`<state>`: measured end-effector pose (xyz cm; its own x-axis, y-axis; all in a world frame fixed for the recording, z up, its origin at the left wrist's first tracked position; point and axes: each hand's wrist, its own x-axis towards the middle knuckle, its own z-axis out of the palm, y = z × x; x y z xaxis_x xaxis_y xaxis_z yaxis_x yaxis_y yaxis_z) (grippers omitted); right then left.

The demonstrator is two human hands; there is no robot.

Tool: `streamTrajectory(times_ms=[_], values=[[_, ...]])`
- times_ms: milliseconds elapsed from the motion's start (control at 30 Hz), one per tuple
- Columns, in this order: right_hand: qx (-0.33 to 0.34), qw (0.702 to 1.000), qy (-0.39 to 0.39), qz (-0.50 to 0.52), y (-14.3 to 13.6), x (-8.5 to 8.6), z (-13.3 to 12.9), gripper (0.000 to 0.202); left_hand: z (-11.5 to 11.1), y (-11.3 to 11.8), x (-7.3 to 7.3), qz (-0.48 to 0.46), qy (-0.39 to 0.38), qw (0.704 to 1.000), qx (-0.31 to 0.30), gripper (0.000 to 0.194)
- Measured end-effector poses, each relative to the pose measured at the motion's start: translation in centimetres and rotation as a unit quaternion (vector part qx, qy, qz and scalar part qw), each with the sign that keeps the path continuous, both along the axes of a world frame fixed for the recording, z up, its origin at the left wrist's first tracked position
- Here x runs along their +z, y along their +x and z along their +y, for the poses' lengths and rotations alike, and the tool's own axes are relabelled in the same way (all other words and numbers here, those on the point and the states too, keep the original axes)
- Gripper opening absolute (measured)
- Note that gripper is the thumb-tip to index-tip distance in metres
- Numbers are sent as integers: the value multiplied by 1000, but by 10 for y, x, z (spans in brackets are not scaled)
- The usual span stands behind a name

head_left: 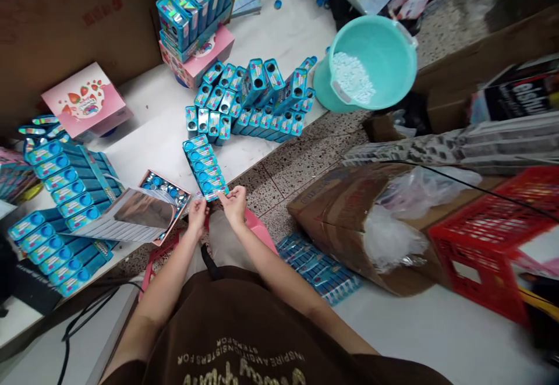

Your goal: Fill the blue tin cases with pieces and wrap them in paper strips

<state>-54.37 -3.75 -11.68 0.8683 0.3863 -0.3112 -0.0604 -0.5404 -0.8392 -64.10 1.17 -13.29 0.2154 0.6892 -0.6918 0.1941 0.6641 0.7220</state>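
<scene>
A row of several blue tins [204,166] lies at the table's front edge, pointing toward me. My right hand [234,203] is at the near end of this row, fingertips pressed together at the last tin; what they pinch is too small to name. Just left of the same end is my left hand [198,213], its fingers curled together, with anything in them hidden. An open box [186,198] of small round blue and silver pieces sits to the left of my left hand, with a grey striped flap folded out beside it.
More blue tins [262,88] stand in groups behind the row and at the left [65,181]. Pink strawberry boxes [82,99] are farther back. A turquoise bucket [375,29] holds white pieces. At the right are a cardboard box [336,216] and a red crate [476,239].
</scene>
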Motion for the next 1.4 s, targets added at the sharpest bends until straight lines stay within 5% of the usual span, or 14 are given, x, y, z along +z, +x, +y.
streamTrajectory(times_ms=[100,233,300,367,433,500,667,833,1167,1400], values=[[17,999,-27,-33,3,10,-1,31,-9,-4,15,29,37,999,-24,36],[133,979,2,-156,-3,41,12,17,4,-41,77,54,153,982,-93,21],[220,956,56,-186,-14,60,29,17,28,-68,119,138,362,906,-172,15],[298,929,122,-181,-29,76,51,21,63,-91,158,241,530,795,-169,19],[353,902,180,-172,-47,86,76,27,103,-105,186,318,597,711,-193,39],[379,884,216,-168,-65,90,98,31,140,-110,202,352,601,664,-271,48],[339,898,225,-169,-102,85,128,30,184,-110,196,331,548,639,-426,21],[303,913,200,-186,-117,82,131,31,183,-112,180,334,547,663,-388,24],[294,912,179,-225,-119,87,131,27,178,-106,174,356,568,669,-320,28],[253,930,198,-180,-117,93,131,19,177,-101,173,359,582,650,-332,27]])
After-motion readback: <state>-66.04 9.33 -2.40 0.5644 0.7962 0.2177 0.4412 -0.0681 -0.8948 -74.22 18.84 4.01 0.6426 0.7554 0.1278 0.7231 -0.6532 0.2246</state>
